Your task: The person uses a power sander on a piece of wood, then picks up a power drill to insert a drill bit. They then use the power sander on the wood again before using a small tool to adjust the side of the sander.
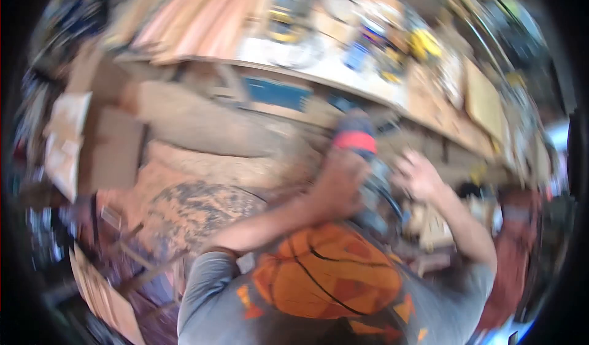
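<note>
A dark, corded-looking power tool with a red band (354, 141) stands out in front of my chest. Its kind is too blurred to tell. My left hand (340, 182) is wrapped round its body just below the band. To the right of the tool is my right hand (418, 174), its fingers apart and slightly bent, with nothing visible in them. A gap seems to lie between those fingers and the tool's grey lower part, where a dark cable-like line (391, 201) curves down.
Ahead runs a workbench (334, 75) bearing reddish planks (196, 20), yellow-black tools (285, 23) and a yellow item (423, 43). A cardboard box (110, 149) stands at left. Orange sawdust (172, 179) covers the floor. A dark red cloth-like thing (515, 253) hangs at right.
</note>
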Tool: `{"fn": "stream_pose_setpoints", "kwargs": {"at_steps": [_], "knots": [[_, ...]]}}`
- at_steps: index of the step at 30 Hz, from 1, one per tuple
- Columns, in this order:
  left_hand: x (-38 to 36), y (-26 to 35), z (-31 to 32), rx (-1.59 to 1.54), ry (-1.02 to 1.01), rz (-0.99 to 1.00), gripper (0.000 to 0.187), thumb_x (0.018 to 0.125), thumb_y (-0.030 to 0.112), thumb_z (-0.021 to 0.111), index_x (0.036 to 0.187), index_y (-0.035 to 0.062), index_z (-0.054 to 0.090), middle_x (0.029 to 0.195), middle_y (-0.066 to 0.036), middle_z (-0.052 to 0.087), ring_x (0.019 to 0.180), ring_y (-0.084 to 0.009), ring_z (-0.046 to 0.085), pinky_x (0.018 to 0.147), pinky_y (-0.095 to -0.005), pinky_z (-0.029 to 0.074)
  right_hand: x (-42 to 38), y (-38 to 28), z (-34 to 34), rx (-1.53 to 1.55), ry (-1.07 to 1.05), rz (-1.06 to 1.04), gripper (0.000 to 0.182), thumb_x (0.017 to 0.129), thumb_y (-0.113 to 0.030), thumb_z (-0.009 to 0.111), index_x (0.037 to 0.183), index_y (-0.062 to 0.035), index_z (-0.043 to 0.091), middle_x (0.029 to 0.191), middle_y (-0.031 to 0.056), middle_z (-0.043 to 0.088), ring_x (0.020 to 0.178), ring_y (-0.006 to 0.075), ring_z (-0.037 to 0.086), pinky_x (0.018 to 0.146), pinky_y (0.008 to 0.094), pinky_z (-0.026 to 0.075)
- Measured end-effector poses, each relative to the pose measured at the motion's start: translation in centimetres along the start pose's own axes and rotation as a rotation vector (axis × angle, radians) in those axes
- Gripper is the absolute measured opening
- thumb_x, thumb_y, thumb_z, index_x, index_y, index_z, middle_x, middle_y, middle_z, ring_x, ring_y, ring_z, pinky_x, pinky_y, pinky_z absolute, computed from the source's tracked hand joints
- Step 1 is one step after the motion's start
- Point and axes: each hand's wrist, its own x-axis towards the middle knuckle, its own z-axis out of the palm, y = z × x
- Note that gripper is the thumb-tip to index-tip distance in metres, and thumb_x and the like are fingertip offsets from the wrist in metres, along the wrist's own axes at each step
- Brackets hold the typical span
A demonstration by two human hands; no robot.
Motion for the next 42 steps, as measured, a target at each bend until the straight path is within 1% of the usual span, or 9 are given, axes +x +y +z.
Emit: {"fn": "stream_pose_setpoints", "kwargs": {"at_steps": [3, 5, 8, 16, 22, 30, 36, 38, 42], "knots": [[-1.3, 0.0, 1.4, 0.046, 0.161, -0.001, 0.066, 0.067, 0.020, 0.072, 0.128, 0.0007, 0.056, 0.119, -0.021, 0.052, 0.119, -0.0420, 0.049, 0.111, -0.0645, 0.031, 0.4, -0.8, 2.3, 0.149, 0.287, 0.100, 0.028, 0.073, -0.012, 0.076, 0.101, -0.0085, 0.075, 0.103, 0.0158, 0.061, 0.099, 0.0377, 0.060, 0.084, 0.0497, 0.054], [-1.6, 0.0, 0.7, 0.063, 0.180, -0.054, 0.068, 0.066, 0.020, 0.075, 0.129, 0.0008, 0.055, 0.122, -0.020, 0.051, 0.122, -0.0420, 0.048, 0.114, -0.0643, 0.029, 3.1, -4.2, 1.1, 0.511, 0.431, 0.430, 0.008, 0.086, -0.005, 0.071, 0.093, -0.0001, 0.071, 0.081, 0.0135, 0.059, 0.074, 0.0285, 0.061, 0.065, 0.0375, 0.051], [-2.1, 0.3, 1.0, 0.069, 0.226, -0.092, 0.071, 0.065, 0.018, 0.077, 0.130, 0.0010, 0.055, 0.125, -0.020, 0.051, 0.127, -0.0409, 0.048, 0.116, -0.0645, 0.028, 2.6, -4.5, 4.2, 0.741, 0.530, 0.729, 0.018, 0.084, -0.007, 0.080, 0.078, 0.0007, 0.065, 0.071, 0.0067, 0.059, 0.064, 0.0130, 0.054, 0.058, 0.0314, 0.044], [-0.8, 0.7, 3.4, 0.163, 0.232, -0.099, 0.073, 0.067, 0.019, 0.074, 0.134, -0.0009, 0.053, 0.126, -0.022, 0.051, 0.129, -0.0423, 0.046, 0.119, -0.0642, 0.025, 4.3, -3.1, 1.6, 0.923, 0.306, 0.980, 0.015, 0.081, -0.001, 0.071, 0.070, 0.0059, 0.063, 0.059, 0.0059, 0.061, 0.048, 0.0103, 0.053, 0.047, 0.0288, 0.042], [0.5, 1.3, 5.4, 0.276, 0.169, -0.144, 0.069, 0.073, 0.028, 0.072, 0.134, -0.0002, 0.056, 0.129, -0.023, 0.053, 0.131, -0.0425, 0.046, 0.120, -0.0641, 0.023, 1.0, 2.4, 8.4, 1.042, 0.392, 0.973, 0.016, 0.083, -0.001, 0.063, 0.069, 0.0046, 0.063, 0.059, 0.0087, 0.061, 0.042, 0.0148, 0.056, 0.039, 0.0295, 0.047], [1.2, 1.5, 4.7, 0.263, 0.115, -0.189, 0.068, 0.078, 0.027, 0.070, 0.140, 0.0023, 0.055, 0.136, -0.023, 0.054, 0.134, -0.0434, 0.045, 0.119, -0.0644, 0.022, 2.1, 2.5, 6.4, 0.833, 0.366, 0.841, 0.015, 0.080, 0.003, 0.066, 0.066, 0.0039, 0.065, 0.061, 0.0028, 0.063, 0.056, 0.0066, 0.054, 0.054, 0.0258, 0.045], [0.8, 1.0, 4.3, 0.247, 0.116, -0.177, 0.070, 0.076, 0.026, 0.071, 0.140, 0.0023, 0.053, 0.134, -0.023, 0.052, 0.131, -0.0423, 0.046, 0.119, -0.0637, 0.023, 2.2, 0.3, 4.9, 0.513, 0.435, 0.415, 0.014, 0.082, -0.001, 0.067, 0.087, 0.0086, 0.075, 0.067, 0.0096, 0.063, 0.064, 0.0189, 0.059, 0.063, 0.0320, 0.047], [0.6, 0.4, 4.2, 0.234, 0.132, -0.169, 0.070, 0.076, 0.025, 0.070, 0.140, 0.0024, 0.053, 0.133, -0.023, 0.052, 0.130, -0.0421, 0.046, 0.119, -0.0634, 0.023, 2.3, -0.4, 4.7, 0.446, 0.430, 0.360, 0.026, 0.086, -0.005, 0.066, 0.106, 0.0076, 0.074, 0.070, 0.0130, 0.059, 0.066, 0.0269, 0.059, 0.064, 0.0362, 0.047], [0.0, 0.2, 3.7, 0.227, 0.162, -0.194, 0.069, 0.078, 0.024, 0.069, 0.141, 0.0029, 0.051, 0.132, -0.023, 0.051, 0.133, -0.0424, 0.044, 0.120, -0.0626, 0.023, 2.5, -3.1, 4.3, 0.382, 0.504, 0.231, 0.022, 0.092, -0.007, 0.063, 0.111, 0.0018, 0.069, 0.068, 0.0076, 0.054, 0.064, 0.0208, 0.057, 0.059, 0.0332, 0.047]]}}
